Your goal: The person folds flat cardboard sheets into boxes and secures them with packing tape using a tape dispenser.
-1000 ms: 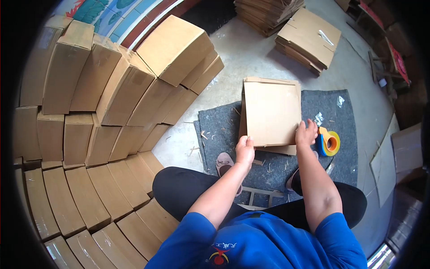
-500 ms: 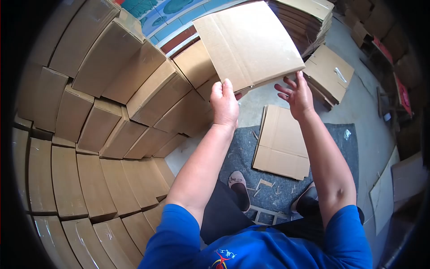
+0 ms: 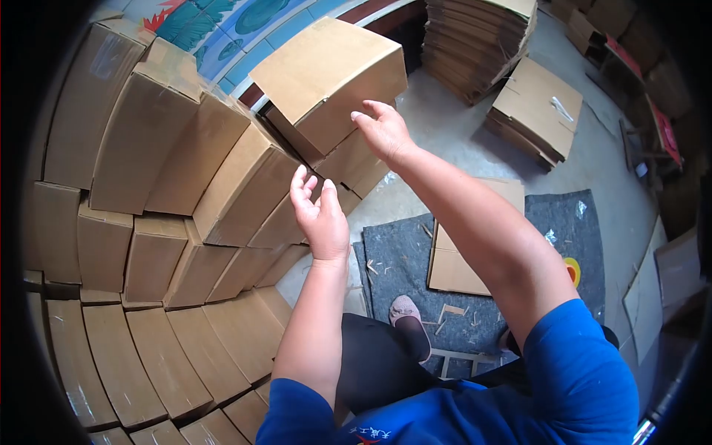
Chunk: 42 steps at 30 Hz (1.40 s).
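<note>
A closed cardboard box point(image 3: 326, 63) sits at the end of the stacked row, its flat top tilted toward the wall. My right hand point(image 3: 384, 132) is beside the box's near face, fingers stretched toward it and holding nothing. Lower and to the left, my left hand point(image 3: 321, 215) is raised with its fingers apart and nothing in them. It is in front of a stacked carton point(image 3: 245, 185). Partly behind my right forearm, flat folded cardboard point(image 3: 460, 259) lies on a dark mat point(image 3: 393, 245).
Stacked cartons point(image 3: 111, 252) form a stepped wall on the left. A tall pile of flattened cardboard point(image 3: 475, 44) stands at the back, with a lower pile point(image 3: 538, 104) to its right. A yellow tape roll point(image 3: 572, 271) lies by my right elbow, and wood scraps point(image 3: 452, 309) litter the mat.
The box I was holding up with both hands now rests on the stack to the left. Both hands have come off it and shifted left. A yellow tape roll has come into view.
</note>
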### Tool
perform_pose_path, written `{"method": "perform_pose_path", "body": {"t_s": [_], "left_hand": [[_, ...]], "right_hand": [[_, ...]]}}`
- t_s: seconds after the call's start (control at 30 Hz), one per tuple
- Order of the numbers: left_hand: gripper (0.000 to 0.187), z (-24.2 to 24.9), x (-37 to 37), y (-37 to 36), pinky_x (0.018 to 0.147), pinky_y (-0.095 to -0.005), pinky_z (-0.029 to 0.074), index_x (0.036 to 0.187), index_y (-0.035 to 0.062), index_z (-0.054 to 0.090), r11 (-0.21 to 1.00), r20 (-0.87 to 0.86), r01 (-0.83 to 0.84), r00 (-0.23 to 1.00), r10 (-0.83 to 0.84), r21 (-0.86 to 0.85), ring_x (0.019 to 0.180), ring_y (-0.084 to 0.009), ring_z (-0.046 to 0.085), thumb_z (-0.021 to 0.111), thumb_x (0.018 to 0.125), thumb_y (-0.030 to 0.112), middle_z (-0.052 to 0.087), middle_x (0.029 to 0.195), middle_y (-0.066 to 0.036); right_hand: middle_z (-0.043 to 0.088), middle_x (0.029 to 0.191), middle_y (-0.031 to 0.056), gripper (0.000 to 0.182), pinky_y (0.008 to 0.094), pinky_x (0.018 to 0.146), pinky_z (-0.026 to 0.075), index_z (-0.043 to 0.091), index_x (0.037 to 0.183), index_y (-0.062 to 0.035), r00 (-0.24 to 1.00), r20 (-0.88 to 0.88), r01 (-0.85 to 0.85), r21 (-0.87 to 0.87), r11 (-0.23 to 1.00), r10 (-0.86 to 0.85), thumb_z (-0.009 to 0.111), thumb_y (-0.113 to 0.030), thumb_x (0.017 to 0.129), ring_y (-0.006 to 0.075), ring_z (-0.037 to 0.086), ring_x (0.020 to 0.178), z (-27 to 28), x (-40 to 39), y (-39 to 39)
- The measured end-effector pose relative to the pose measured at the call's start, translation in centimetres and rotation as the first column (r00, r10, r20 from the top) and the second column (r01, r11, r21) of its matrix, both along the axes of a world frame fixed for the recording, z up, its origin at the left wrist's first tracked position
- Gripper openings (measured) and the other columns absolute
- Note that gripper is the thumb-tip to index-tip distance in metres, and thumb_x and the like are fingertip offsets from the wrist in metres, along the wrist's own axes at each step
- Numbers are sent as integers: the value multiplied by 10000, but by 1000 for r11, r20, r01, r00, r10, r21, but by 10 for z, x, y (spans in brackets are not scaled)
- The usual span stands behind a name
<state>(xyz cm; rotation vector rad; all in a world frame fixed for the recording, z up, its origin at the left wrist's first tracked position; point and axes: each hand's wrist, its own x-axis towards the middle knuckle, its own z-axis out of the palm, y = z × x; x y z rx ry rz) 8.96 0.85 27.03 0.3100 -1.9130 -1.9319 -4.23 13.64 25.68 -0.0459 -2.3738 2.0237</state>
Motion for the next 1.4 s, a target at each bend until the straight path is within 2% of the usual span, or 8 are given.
{"method": "perform_pose_path", "body": {"t_s": [0.13, 0.27, 0.4, 0.43, 0.83, 0.93, 1.1, 1.4], "left_hand": [[549, -21, -20, -13, 852, -269, 477, 1436, 10, 354, 1000, 24, -26, 999, 25, 13, 1092, -158, 530, 580, 942, 92, 364, 1483, -149], [721, -16, -45, -1, 759, -293, 525, 1533, 36, 134, 979, -34, 151, 988, -148, 139, 1098, -181, 557, 557, 952, 96, 204, 1574, -184], [725, -22, -55, 0, 1172, -428, 214, 1524, 9, 127, 910, -145, 367, 928, -343, 195, 1466, -393, 206, 555, 943, 71, 138, 1577, -238], [717, -22, -55, -2, 1168, -426, 222, 1520, 6, 138, 908, -145, 358, 932, -333, 219, 1462, -385, 218, 558, 943, 78, 148, 1570, -244], [607, -10, -20, -9, 1140, -389, 299, 1474, -9, 281, 999, -43, 3, 999, -5, -33, 1392, -287, 344, 552, 931, 25, 300, 1511, -215], [521, -9, -16, -4, 1100, -393, 348, 1412, -8, 390, 972, -63, -11, 998, -4, -236, 1327, -251, 402, 566, 923, 32, 380, 1452, -157], [567, -12, -21, 4, 1049, -416, 389, 1394, 19, 425, 804, -210, -38, 972, -109, -594, 1345, -270, 400, 633, 868, 54, 309, 1532, -118], [600, -17, -42, -7, 1141, -449, 314, 1439, -16, 336, 974, -84, 72, 992, -92, -216, 1402, -301, 329, 600, 900, 11, 169, 1553, -140]], "right_hand": [[387, 1471, 192, 678, 401, 1101, 374, 398, 1433, -62, 937, 29, 342, 141, 929, -349, 597, -271, 820, 354, 439, 1331, 15, 8, 25], [309, 1524, 211, 806, 409, 1121, 356, 225, 1524, -80, 942, 6, 318, 304, 898, -336, 593, -222, 822, 369, 397, 1369, 29, -17, 59], [328, 1541, 201, 843, 390, 1132, 346, 214, 1533, -78, 989, -44, 145, 356, 923, -138, 621, -148, 798, 344, 404, 1379, 43, -51, 76], [423, 1491, 193, 836, 374, 1123, 357, 243, 1524, -75, 999, -26, -24, 147, 989, 29, 624, -121, 782, 322, 442, 1356, 46, -53, 78], [535, 1364, 183, 549, 374, 1104, 392, 547, 1345, -43, 994, 46, -113, 349, 930, 103, 622, -160, 814, 318, 512, 1284, 25, -18, 38], [513, 1362, 159, 486, 391, 1078, 421, 575, 1290, -33, 981, -189, 142, 488, 861, -55, 618, -109, 812, 307, 521, 1249, 29, 3, 41], [427, 1447, 138, 552, 456, 1097, 362, 537, 1329, -62, 883, -444, 242, 710, 661, 154, 665, -297, 846, 330, 393, 1342, 76, -18, 45], [472, 1374, 114, 542, 477, 1033, 320, 568, 1332, -192, 963, -232, 160, 902, 400, 138, 477, -551, 937, 291, 391, 1311, 98, -87, 6]]}}
